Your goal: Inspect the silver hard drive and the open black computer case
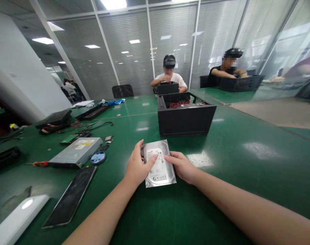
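Observation:
A silver hard drive (157,170) with a white printed label faces up between my two hands, just above the green table. My left hand (138,165) grips its left edge, the thumb lying across the label and the fingers along the side and underneath. On the opposite edge, my right hand (182,165) is closed on the drive with its thumb on top; its other fingers are partly hidden. Beyond the drive stands a black computer case (185,119), its top open and a red circuit board (179,104) visible inside.
To the left lie an optical drive (78,151), an orange-handled screwdriver (41,163), a blue round object (98,157), a dark flat panel (70,197), a white object (19,217) and cables. Across the green table (236,146), other people work at black cases.

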A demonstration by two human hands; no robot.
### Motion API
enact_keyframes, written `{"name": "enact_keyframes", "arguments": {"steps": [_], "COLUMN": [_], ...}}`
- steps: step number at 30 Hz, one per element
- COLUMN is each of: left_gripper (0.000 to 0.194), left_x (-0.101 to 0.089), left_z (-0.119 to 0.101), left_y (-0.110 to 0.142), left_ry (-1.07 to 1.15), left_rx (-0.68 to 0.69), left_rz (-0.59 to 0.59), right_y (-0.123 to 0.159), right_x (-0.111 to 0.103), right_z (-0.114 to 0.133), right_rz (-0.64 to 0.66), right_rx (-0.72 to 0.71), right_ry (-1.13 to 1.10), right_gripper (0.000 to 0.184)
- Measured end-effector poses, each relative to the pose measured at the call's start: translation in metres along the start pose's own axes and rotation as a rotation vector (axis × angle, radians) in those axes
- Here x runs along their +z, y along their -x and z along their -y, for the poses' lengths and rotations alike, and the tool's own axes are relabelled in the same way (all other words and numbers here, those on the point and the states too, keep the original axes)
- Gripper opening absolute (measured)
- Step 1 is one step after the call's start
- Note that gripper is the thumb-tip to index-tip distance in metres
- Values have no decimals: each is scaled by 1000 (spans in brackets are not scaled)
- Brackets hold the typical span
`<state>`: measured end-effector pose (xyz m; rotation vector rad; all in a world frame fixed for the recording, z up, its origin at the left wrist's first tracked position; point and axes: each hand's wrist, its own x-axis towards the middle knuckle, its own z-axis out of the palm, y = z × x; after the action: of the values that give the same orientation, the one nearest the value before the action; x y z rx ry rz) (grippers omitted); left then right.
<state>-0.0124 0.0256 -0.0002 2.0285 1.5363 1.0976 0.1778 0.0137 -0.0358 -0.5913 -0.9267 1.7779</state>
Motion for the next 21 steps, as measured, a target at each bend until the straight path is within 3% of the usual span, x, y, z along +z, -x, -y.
{"name": "enact_keyframes", "arguments": {"steps": [6,21], "left_gripper": [69,55], "left_x": [0,0], "left_z": [5,6], "left_y": [-2,-1], "left_ry": [164,369], "left_rx": [-122,-94], "left_rz": [60,-4], "right_y": [0,-1], "right_x": [2,-3], "right_z": [2,-1], "right_rz": [1,-2], "right_rx": [16,44], "right_ry": [-6,87], "right_gripper": [37,41]}}
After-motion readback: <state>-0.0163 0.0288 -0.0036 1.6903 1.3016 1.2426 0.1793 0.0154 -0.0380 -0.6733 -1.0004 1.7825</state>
